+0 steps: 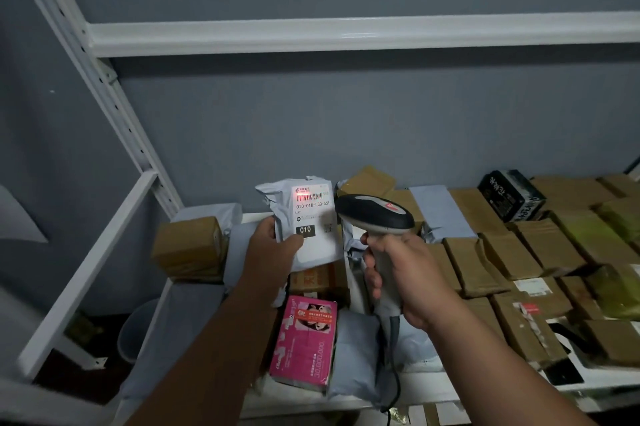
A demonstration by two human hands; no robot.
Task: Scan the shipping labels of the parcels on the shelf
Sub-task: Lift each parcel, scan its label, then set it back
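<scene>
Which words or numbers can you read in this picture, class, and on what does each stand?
"010-010-L30-551": white shipping label on the grey plastic mailer bag held by the left hand.
"010": black patch on that label.
"30,000,000": pink cardboard box.
Smaller label print and the black box's white characters: unreadable.

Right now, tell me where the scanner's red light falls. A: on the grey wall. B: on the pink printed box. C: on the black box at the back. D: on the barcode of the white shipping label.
D: the red glow lies across the barcode at the top of the white shipping label on the grey plastic mailer bag held up by the left hand, with the grey-and-black handheld barcode scanner in the right hand aimed at it.
</scene>
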